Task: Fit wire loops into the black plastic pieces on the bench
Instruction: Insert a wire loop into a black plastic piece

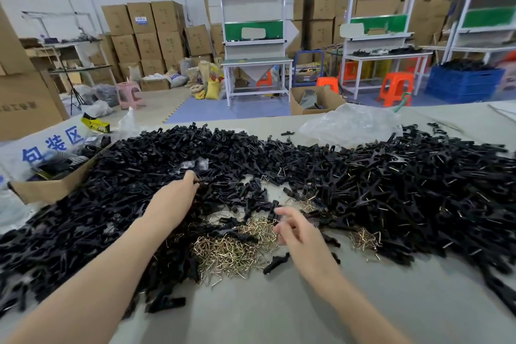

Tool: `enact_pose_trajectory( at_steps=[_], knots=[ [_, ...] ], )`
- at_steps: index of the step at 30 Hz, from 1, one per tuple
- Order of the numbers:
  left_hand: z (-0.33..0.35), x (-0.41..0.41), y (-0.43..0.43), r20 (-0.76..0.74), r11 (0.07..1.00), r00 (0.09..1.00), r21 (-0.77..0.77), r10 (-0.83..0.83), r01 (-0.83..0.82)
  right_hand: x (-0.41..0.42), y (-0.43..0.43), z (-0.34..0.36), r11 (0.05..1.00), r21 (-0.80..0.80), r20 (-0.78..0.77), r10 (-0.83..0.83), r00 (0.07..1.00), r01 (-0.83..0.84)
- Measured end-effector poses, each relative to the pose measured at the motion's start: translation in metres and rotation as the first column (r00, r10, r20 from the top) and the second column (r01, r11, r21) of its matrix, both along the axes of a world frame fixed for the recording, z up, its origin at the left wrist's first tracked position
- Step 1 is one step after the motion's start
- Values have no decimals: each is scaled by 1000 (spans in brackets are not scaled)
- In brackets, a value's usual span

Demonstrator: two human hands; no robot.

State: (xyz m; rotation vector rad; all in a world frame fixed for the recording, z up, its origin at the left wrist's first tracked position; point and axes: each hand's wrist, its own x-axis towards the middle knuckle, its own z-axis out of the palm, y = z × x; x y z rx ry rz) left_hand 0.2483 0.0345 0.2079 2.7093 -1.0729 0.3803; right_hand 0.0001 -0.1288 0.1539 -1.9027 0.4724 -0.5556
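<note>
Hundreds of black plastic pieces (391, 190) are heaped across the bench (279, 315), and the brass-coloured wire loops (229, 253) are gathered in a tangle at the near edge, between the two forearms. Several loops could be lifted together, since they look hooked into one another (a second tangle lies further right). The left hand (178, 193) is sunk into the pieces farther back, fingertips hidden, so a grip cannot be confirmed. The right hand (298, 232) is held over the loops, fingers spread and loosely bent, nothing grasped.
</note>
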Motion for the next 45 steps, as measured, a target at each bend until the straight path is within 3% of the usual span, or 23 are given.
enact_pose_trajectory(
  at_steps=[5,14,17,20,23,26,31,34,37,39,42,45],
  knots=[
    [5,2,10,-55,966,995,-241,84,-94,0,4,-12,968,-250,-16,-3,1000,-1],
    [1,-7,4,27,881,998,-473,50,-31,-5,11,-5,869,-493,-82,-18,996,-25],
    [8,-18,-2,-87,797,995,-598,37,-82,-7,12,-2,842,-540,-67,-37,997,-5],
    [21,-41,-13,-277,595,958,-784,-76,-179,-8,14,0,808,-589,-38,-50,998,18],
    [19,-79,-30,-419,420,859,-864,-294,-277,-7,14,1,860,-506,48,-41,998,60],
    [-6,-123,-55,-492,348,725,-867,-481,-358,1,15,3,944,-324,132,-23,991,65],
    [-37,-155,-84,-475,266,666,-878,-575,-397,21,8,6,989,-141,151,-34,988,55],
    [-43,-153,-88,-430,307,699,-902,-572,-304,25,-3,4,993,-92,130,-56,990,69],
    [-46,-146,-84,-339,347,813,-920,-473,-182,27,-13,2,990,-89,129,-96,987,108],
    [-44,-139,-78,-300,320,869,-931,-393,-177,26,-19,2,992,36,176,-126,976,121],
    [-42,-136,-75,-362,346,861,-908,-358,-238,25,-26,2,970,234,258,-123,958,62],
    [-44,-144,-80,-386,385,798,-899,-464,-211,31,-31,2,910,415,299,-110,948,-25]
  ],
)
